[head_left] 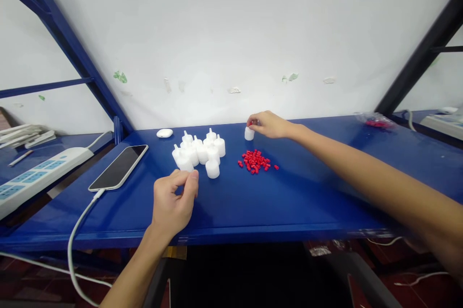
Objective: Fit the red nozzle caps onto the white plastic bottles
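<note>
Clock centred on red pile (254, 160): right hand (270, 125) at 12, pinching red cap (251, 124) atop 1 white bottle (249, 134). White-bottle cluster (202, 153) at 9, phone (119, 168) beyond it. Left hand (172, 202) curled at 8.

Through my remote feed I see what looks like a small workshop, or a plain hand-assembly corner. I read that from the blue workbench (318, 192), flanked by 2 sloping metal posts (68, 42), and the scuffed white wall (235, 33) with its peeling patches (234, 90). On the bench I see a cluster of matching white bottles (200, 152) and a pile of small red caps (255, 161). A long power strip (39, 177) at my left adds to the impression.
</note>
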{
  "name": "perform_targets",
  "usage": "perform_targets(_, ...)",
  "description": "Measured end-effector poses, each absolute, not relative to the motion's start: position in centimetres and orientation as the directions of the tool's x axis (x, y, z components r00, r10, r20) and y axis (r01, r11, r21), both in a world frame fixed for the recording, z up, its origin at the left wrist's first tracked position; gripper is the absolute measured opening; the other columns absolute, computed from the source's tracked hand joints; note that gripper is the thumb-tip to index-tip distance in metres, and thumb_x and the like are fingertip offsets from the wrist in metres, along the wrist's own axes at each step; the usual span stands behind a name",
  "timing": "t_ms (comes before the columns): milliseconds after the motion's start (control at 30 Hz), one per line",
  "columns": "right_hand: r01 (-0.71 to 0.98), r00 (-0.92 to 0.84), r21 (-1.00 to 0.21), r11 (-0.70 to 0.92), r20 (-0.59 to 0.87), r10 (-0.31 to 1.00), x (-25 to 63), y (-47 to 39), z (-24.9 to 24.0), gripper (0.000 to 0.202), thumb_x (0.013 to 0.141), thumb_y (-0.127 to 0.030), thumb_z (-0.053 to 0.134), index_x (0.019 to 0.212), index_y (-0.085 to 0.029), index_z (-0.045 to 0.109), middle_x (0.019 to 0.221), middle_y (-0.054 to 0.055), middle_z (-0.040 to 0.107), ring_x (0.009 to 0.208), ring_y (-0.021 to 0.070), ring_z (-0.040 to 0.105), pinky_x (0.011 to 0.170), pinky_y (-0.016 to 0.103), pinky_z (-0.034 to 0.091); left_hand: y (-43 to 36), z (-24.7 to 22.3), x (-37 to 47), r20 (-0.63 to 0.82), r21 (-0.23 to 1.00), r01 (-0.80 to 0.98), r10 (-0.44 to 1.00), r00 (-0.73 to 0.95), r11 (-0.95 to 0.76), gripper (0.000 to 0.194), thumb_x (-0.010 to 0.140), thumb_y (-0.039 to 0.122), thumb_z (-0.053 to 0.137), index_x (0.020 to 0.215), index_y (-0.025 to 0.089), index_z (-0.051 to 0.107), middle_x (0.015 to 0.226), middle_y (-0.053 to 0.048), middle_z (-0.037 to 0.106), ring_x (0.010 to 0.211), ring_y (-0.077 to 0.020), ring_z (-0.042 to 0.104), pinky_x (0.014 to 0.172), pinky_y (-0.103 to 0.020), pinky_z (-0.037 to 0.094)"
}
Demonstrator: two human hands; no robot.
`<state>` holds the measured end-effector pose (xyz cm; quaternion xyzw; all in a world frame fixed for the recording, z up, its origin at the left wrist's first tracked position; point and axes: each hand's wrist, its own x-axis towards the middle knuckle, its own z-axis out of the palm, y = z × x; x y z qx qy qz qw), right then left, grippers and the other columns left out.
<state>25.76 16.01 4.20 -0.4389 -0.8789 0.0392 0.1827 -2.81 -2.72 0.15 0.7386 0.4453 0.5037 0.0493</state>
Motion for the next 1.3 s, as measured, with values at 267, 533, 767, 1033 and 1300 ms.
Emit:
perform_targets(267,0.603,-0.467,-0.492,0.629,0.421,0.777,25.5,12.5,6.3,0.01,0.081,-0.018,0.058,0.087,-0.016,0.066,0.078,0.004,0.07,0.071,0.0164,0.063,0.067,0.029,0.046,-2.5,-0.3,-2.5,0.67,0.641,0.487,0.742,0.022,-0.594,0.01,0.097,0.025,0.052,0.093,0.02,0.059,0.061,0.005,0.049,0.053,-0.0096,0.048,0.053,-0.023,0.04)
perform_targets(533,0.18,-0.723,-0.727,0.663,0.359,0.59,20.5,2.4,6.0,0.011,0.09,-0.021,0.058,0.1,-0.018,0.054,0.087,0.004,0.072,0.078,0.0149,0.067,0.071,0.029,0.051,-2.9,-0.2,-2.0,0.541,0.701,0.334,0.775,0.326,-0.63,0.046,0.092,0.027,0.064,0.132,0.03,0.041,0.114,-0.005,0.06,0.088,-0.0151,0.065,0.061,-0.021,0.052)
perform_targets(767,0.442,-0.803,-0.301,0.845,0.287,0.522,18.8,0.9,3.5,0.02,0.102,-0.019,0.036,0.114,-0.016,0.053,0.095,0.01,0.07,0.075,0.0182,0.063,0.064,0.03,0.041,-2.5,-0.8,-2.2,0.58,0.572,0.506,0.755,0.306,-0.645,0.022,0.091,0.025,0.065,0.111,0.024,0.055,0.096,0.0,0.063,0.072,-0.0109,0.061,0.071,-0.025,0.054)
perform_targets(1033,0.505,-0.84,0.115,0.855,0.292,0.457,17.8,0.9,0.6,0.024,0.102,-0.027,0.037,0.111,-0.012,0.053,0.088,0.01,0.068,0.074,0.0245,0.065,0.063,0.034,0.039,-2.8,0.3,-1.7,0.564,0.531,0.51,0.731,0.384,-0.677,0.023,0.084,0.027,0.073,0.099,0.021,0.057,0.088,0.0,0.064,0.077,-0.0132,0.061,0.071,-0.024,0.051)
perform_targets(1300,0.763,-0.632,0.047,0.644,0.259,0.73,18.6,2.6,2.3,0.025,0.099,-0.025,0.034,0.106,-0.013,0.055,0.082,0.011,0.07,0.061,0.022,0.061,0.052,0.031,0.022,-3.4,0.2,-2.0,0.625,0.505,0.471,0.683,0.378,-0.723,0.032,0.086,0.019,0.064,0.069,0.021,0.037,0.06,0.007,0.039,0.052,-0.008,0.036,0.05,-0.023,0.031)
